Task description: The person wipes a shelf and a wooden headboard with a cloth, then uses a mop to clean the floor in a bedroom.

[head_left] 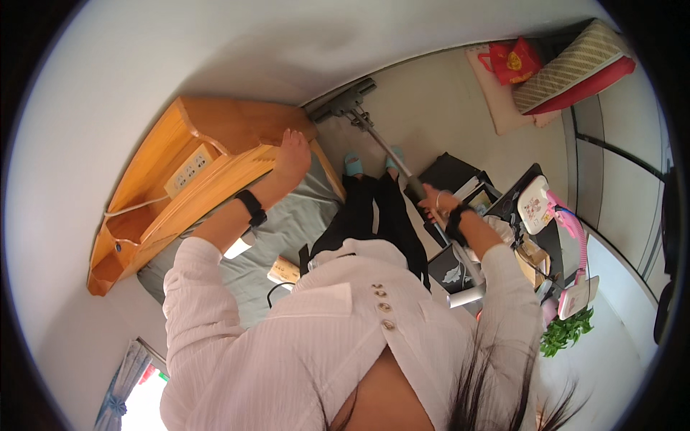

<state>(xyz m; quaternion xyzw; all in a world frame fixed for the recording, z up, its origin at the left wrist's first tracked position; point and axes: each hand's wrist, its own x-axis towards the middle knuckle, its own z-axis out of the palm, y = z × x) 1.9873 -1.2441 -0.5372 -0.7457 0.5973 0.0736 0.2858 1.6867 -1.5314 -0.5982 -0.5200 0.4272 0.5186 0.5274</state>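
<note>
My right hand [437,201] grips the grey sleeve on the metal handle of a flat-headed mop [384,145]. The handle slants from beside my right forearm down to the floor. At its far end, the grey mop head [344,101] lies on the floor along the wall, close to the end of a wooden headboard [242,126]. My left hand [294,159] rests on the headboard's edge and holds no loose object; its palm side is hidden. Below the left wrist lies a bed with a grey-green sheet [318,202].
To the right stands a black desk [450,266] with a pink lamp [582,242], a white roll [466,296] and clutter. A red bag [515,60] and a folded patterned mat [574,67] sit at the far right. A socket strip [188,169] is set in the headboard.
</note>
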